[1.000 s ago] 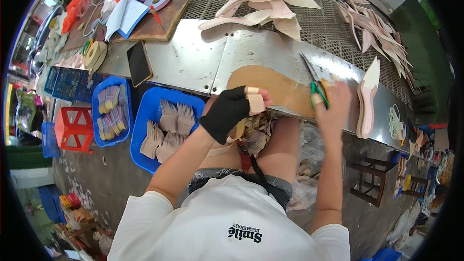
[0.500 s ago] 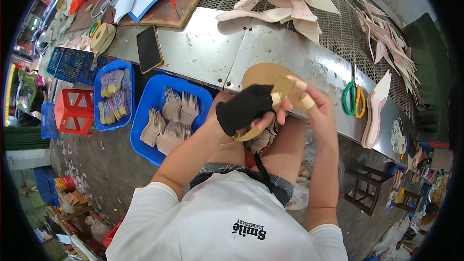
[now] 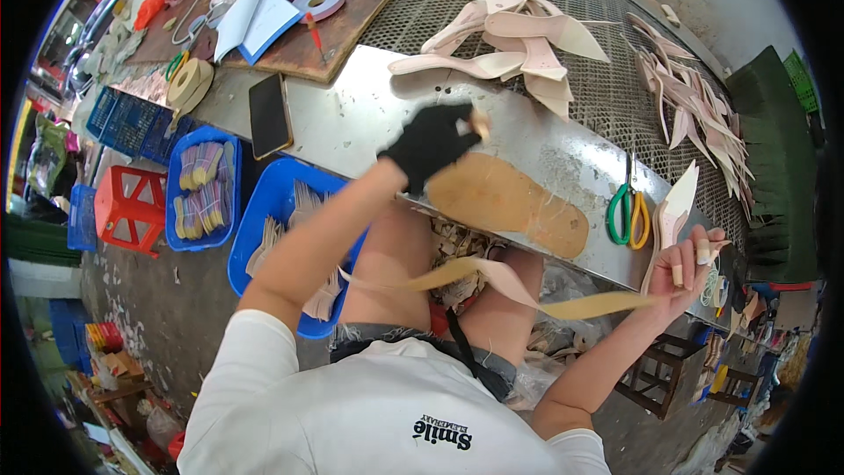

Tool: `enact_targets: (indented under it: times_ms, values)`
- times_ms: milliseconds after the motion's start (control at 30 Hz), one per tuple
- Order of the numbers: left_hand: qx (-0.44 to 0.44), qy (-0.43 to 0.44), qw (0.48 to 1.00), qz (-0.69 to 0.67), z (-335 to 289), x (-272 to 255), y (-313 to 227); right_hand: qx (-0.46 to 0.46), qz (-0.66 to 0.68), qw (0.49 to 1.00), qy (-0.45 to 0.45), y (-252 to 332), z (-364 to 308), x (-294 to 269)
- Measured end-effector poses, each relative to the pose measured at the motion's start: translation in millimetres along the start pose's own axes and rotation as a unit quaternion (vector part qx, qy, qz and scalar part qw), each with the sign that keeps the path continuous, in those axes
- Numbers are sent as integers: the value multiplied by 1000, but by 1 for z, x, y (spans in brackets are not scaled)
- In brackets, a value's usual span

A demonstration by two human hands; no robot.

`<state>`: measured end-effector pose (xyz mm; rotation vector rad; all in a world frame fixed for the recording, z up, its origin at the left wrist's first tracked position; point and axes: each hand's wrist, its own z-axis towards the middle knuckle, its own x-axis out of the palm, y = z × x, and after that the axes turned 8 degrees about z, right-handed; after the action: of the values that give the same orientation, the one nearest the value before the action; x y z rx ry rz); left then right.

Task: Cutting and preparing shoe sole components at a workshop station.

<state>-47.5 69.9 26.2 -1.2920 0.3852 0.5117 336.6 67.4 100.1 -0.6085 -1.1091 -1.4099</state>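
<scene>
Now the hands have parted: left hand (image 3: 432, 142) pinches the insole (image 3: 508, 202), right hand (image 3: 688, 266) grips a peeled strip (image 3: 527, 290).

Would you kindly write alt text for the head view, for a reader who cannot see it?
A seated person's gloved left hand is raised over a tan insole on a metal bench, while the bare right hand pulls a long tan strip sideways. Green-and-yellow scissors lie nearby.

We are seeing a tan insole (image 3: 507, 202) lying flat on the desk, its yellowish peeled strip (image 3: 527, 293) trailing toward four o'clock.
</scene>
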Motion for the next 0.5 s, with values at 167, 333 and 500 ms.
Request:
enact_targets:
  times_ms: [167,333,500]
  values:
    - [207,-163,889,375,130,-10,-15,-7,-306,915,-264,-37,-10,-29]
    - [135,-136,839,509,204,16,-23,83,-164,963,-195,-94,-10,-29]
    - [95,-55,795,596,228,23,-23,136,30,984,-111,-118,-11,-38]
